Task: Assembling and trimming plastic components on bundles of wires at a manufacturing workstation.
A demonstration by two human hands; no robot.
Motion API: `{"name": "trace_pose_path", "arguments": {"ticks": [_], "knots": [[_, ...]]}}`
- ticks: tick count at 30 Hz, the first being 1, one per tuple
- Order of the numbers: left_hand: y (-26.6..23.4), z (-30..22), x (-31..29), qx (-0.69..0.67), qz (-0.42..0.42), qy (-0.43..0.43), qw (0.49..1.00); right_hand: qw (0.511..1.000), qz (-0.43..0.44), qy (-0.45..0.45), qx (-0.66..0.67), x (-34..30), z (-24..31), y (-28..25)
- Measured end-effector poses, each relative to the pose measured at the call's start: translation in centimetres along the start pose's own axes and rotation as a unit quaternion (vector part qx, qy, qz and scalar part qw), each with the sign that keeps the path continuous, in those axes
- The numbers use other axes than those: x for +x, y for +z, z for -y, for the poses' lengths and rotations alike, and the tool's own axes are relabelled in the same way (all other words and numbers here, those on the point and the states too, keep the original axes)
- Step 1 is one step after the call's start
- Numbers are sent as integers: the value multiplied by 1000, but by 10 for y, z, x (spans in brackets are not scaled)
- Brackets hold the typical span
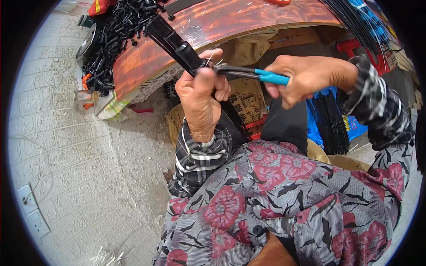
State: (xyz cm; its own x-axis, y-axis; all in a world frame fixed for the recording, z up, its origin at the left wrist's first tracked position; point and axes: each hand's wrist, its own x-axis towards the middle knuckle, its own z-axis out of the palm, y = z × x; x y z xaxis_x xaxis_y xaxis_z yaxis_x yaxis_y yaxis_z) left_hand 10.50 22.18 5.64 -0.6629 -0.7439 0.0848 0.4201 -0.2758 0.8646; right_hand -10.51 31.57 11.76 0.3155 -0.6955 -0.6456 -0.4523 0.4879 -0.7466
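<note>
My left hand point(197, 99) is closed around a black plastic sleeve point(188, 56) with a bundle of thin black strands point(160, 33) sticking out of its far end, tilted up to the left. In my right hand point(304, 76) is a pair of pliers point(271, 77) with blue handles, gripped from the right. The pliers' dark jaws meet the near end of the sleeve, close to my left thumb and fingers. Short pale wire-like bits point(210, 59) show at the jaws. Whether the jaws are closed on one of them is too small to tell.
A reddish-brown wooden table point(230, 20) curves across the far side, with a heap of black plastic fittings point(120, 33) at its left. Bundles of black strands point(329, 119) lie at the right on blue plastic. A clear jar point(85, 98) is beside the table's left edge.
</note>
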Motion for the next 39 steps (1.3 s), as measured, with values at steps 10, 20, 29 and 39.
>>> {"name": "trace_pose_path", "arguments": {"ticks": [10,20,29,39], "knots": [[10,-11,13,1,-54,-133,990,862,-305,-214,-342,3,-17,9],[12,-12,15,25,-83,-108,990,786,-393,-222,-423,11,-18,22],[18,-13,12,44,-103,-117,987,784,-431,-146,-423,16,-10,23],[10,-9,10,58,-90,-107,988,847,-393,-147,-326,21,-13,22]]}}
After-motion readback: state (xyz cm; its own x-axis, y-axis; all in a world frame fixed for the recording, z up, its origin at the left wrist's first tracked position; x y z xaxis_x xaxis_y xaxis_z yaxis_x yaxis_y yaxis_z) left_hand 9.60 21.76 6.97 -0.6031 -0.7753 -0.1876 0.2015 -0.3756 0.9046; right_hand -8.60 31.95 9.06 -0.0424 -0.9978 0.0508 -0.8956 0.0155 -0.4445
